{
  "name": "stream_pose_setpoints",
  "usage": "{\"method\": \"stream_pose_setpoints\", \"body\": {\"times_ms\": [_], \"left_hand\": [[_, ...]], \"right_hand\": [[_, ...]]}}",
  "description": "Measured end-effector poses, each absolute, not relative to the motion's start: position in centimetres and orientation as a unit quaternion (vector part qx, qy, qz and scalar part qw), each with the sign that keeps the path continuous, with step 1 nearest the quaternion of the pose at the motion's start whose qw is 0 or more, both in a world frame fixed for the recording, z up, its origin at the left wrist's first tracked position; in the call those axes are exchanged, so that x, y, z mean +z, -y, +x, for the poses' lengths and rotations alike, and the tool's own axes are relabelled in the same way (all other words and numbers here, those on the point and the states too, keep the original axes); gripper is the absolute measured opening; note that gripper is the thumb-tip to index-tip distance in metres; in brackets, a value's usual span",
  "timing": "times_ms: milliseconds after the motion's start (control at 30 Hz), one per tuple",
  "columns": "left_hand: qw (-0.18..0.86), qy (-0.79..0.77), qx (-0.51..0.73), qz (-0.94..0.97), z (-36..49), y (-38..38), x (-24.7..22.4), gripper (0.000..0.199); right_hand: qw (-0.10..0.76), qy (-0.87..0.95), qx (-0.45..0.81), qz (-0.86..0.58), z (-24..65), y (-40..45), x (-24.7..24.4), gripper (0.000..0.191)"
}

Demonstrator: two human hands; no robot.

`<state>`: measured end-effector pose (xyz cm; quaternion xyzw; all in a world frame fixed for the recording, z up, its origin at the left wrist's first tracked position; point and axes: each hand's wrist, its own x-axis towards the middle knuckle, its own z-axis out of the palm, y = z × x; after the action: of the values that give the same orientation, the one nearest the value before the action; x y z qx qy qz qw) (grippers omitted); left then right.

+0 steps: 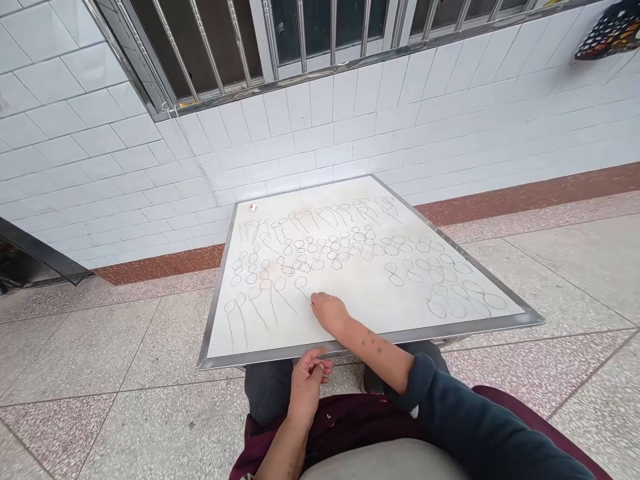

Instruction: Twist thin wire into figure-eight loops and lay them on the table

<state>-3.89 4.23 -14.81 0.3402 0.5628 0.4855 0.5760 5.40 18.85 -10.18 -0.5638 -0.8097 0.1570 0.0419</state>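
Observation:
Many thin dark looped strands (337,264) lie in rows on a white table (350,293) with a metal edge. Some form figure eights; others are a single loop with a long tail. My right hand (330,313) rests low over the table, fingers pinched at the tail of one looped strand (301,283) in the front row. Its fingertips are partly hidden. My left hand (307,383) is just off the table's near edge, above my lap, with the fingers curled toward the thumb. Whether anything thin is in it I cannot make out.
A small white and red item (253,208) lies at the table's far left corner. Behind stands a white tiled wall (320,140) with a barred window (300,33). A dark patterned cloth (607,30) hangs at upper right. Speckled tile floor (150,347) surrounds the table.

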Motion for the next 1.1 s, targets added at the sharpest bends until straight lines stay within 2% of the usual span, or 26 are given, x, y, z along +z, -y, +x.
{"method": "stream_pose_setpoints", "body": {"times_ms": [200,567,767,967,1100], "left_hand": [[0.576,-0.564,0.486,0.339,-4.2,-4.3,-15.3,0.033],[0.572,-0.554,0.493,0.350,-4.4,-4.2,-13.7,0.037],[0.556,-0.554,0.507,0.356,-4.6,-4.4,-12.5,0.039],[0.488,-0.581,0.524,0.386,-5.1,-4.6,-11.3,0.042],[0.400,-0.598,0.475,0.506,-5.4,-5.2,-9.6,0.037]], "right_hand": [[0.074,0.808,0.171,-0.560,4.7,-19.0,-10.5,0.019],[0.245,0.793,0.223,-0.511,9.6,-16.0,-13.6,0.022],[0.272,0.807,0.217,-0.476,11.9,-14.7,-13.4,0.013],[0.289,0.724,0.116,-0.616,18.8,-16.2,-11.9,0.019],[0.272,0.634,0.052,-0.722,25.6,-16.9,-11.3,0.022]]}}
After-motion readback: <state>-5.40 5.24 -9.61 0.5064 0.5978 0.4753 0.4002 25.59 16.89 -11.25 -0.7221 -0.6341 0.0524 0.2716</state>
